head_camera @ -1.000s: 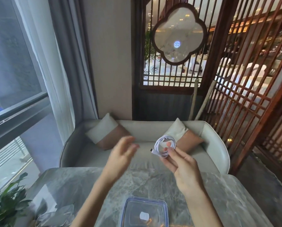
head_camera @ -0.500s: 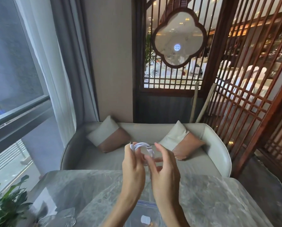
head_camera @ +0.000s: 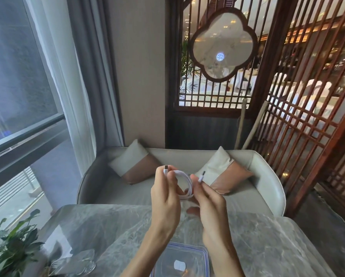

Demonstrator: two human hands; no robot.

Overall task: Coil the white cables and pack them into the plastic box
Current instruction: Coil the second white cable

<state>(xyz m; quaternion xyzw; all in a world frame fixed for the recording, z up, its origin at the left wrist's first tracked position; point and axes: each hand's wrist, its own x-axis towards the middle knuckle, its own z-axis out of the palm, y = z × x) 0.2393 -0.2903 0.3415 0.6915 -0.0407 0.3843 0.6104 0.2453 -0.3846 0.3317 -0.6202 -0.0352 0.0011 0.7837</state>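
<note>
**A:** Your left hand [head_camera: 165, 198] is up above the counter, thumb and fingers pinching the white cable [head_camera: 188, 183] just under its USB plug [head_camera: 166, 169], which pokes up past your fingertips.

**B:** Your right hand [head_camera: 209, 202] grips the other end the same way. It pinches the cable just below the smaller plug [head_camera: 202, 177], tip pointing up.

**A:** Between your two hands the cable curves in a loose loop of a few turns. It hangs in the air and touches only your fingers.

**B:** Below your wrists, at the near edge of the grey marble counter [head_camera: 267, 246], sits the clear plastic box [head_camera: 206, 258] with its blue rim. Your forearms cover part of it. A small white patch [head_camera: 179, 264] shows in it, but you can't tell what it is.

**A:** Toward the near-left corner lies something clear and glossy [head_camera: 77, 260], too blurred to name. The leaves of a plant [head_camera: 11, 246] are just beside it.

**B:** Past the far edge stands a pale sofa [head_camera: 267, 176] with two cushions, one at the left [head_camera: 135, 162] and one at the right [head_camera: 225, 172]. A wooden lattice screen [head_camera: 307, 116] rises behind it on the right. On the left are a window [head_camera: 17, 76] and curtains [head_camera: 83, 76].
</note>
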